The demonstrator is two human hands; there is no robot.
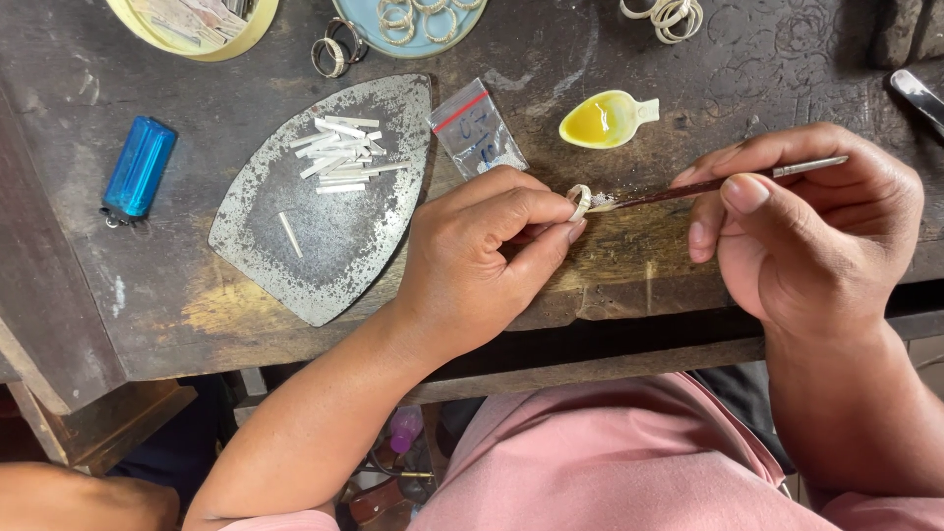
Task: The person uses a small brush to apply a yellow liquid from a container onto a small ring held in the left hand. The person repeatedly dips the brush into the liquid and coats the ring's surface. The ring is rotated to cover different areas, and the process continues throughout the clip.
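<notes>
Two hands meet near the centre of the frame, at the front edge of the dark wooden bench [688,59]. Your left hand [472,265] is closed in a pinch: thumb and forefinger hold a small pale ring [580,201] on its edge, so the open face turns to the right. Your right hand [796,226] is closed around a thin brush [708,185], held like a pen, and its tip touches the ring. Both hands seem to lean on the bench edge, probably for steadiness.

Just above the ring, a little yellow dish [602,120] with yellow liquid stands near, I think so that the brush reaches it easily. At centre left, a flat iron-shaped metal plate [344,256] carries a heap of short white strips [339,152], kept together and apart from the work. A small plastic bag [477,128] lies just beside the plate. A blue lighter [138,169] rests at the left. More rings [667,16] lie along the top edge.
</notes>
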